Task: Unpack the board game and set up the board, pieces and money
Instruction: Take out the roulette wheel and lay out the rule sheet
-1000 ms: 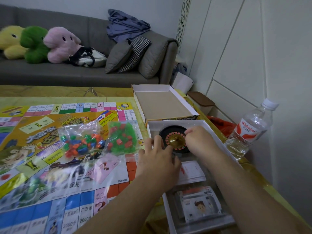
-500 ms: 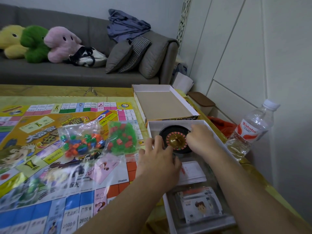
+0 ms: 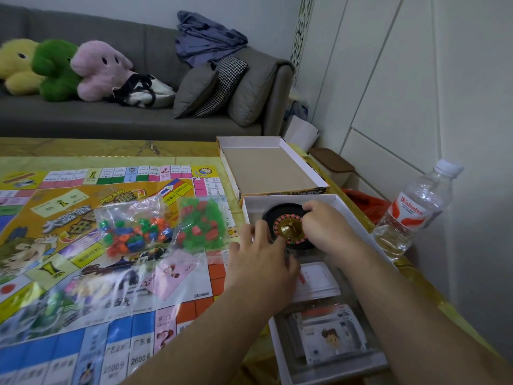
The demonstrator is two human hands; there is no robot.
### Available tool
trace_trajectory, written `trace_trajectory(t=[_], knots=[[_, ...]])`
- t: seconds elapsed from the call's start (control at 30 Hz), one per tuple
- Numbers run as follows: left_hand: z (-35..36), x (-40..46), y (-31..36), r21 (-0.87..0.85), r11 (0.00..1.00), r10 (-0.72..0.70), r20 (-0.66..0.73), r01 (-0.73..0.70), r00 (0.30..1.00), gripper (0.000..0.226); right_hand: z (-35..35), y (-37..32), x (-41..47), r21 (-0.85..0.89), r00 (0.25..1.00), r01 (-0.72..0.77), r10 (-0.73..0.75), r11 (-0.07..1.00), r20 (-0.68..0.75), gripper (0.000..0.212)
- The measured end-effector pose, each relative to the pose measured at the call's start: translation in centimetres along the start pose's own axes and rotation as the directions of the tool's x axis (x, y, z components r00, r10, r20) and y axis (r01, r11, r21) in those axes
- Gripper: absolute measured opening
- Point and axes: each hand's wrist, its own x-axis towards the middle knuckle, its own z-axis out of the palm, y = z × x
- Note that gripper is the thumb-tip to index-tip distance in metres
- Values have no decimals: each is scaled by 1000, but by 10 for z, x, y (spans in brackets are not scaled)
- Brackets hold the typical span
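The paper game board [image 3: 83, 190] lies unfolded on the table. On it sit a bag of mixed coloured pieces [image 3: 133, 232], a bag of green and red houses [image 3: 202, 226] and a clear sleeve with a pink card [image 3: 172, 273]. To the right stands the white box tray [image 3: 358, 226], holding a black roulette wheel [image 3: 288, 226], a white card stack [image 3: 319, 279] and wrapped cards [image 3: 330, 334]. My right hand [image 3: 324, 226] curls round the wheel's right rim. My left hand [image 3: 261, 262] lies over the tray's left wall, its straight fingers touching the wheel's left rim.
The empty box lid [image 3: 266, 168] lies just beyond the tray. A water bottle [image 3: 410, 212] stands at the table's right edge by the wall. A brown-lidded container [image 3: 333, 165] sits behind it. A sofa with plush toys runs along the back.
My right hand has slid from the wheel's centre toward its right and far rim. My left hand has barely moved.
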Motion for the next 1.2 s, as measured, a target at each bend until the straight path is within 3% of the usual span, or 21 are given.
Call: trace_trajectory(t=[0.27,0.47,0.67,0.8,0.9,0.97,1.07,1.13,1.2], knots=[[1,-2,0,0,1000,11,9,-11,1000,41,-10,6,6,84,989,83,-71,993,-131,57],[0,-6,-1,-19,999,31,-25,-32,999,40,-8,18,15,-50,957,121,-130,991,-260,47],[-3,-6,-4,-259,965,18,-100,-43,995,46,-15,23,18,80,937,81,-49,994,-345,41],[-17,-3,-6,-578,816,-121,-157,8,980,37,-24,29,18,165,935,49,13,985,-355,39],[-35,4,-12,-724,666,-310,-49,180,950,31,-32,32,19,220,939,40,39,975,-343,36],[-47,4,-18,-843,465,-371,93,272,924,33,-34,25,11,251,947,46,38,967,-318,32],[-69,-11,-29,-933,120,-324,287,340,902,28,-23,5,-10,300,962,115,-32,947,-270,32],[-81,-25,-39,-939,44,-327,308,340,893,18,-11,-13,-33,350,971,172,-100,921,-216,34],[-90,-41,-57,-936,53,-367,305,347,879,12,6,-27,-52,373,974,213,-168,903,-151,29]])
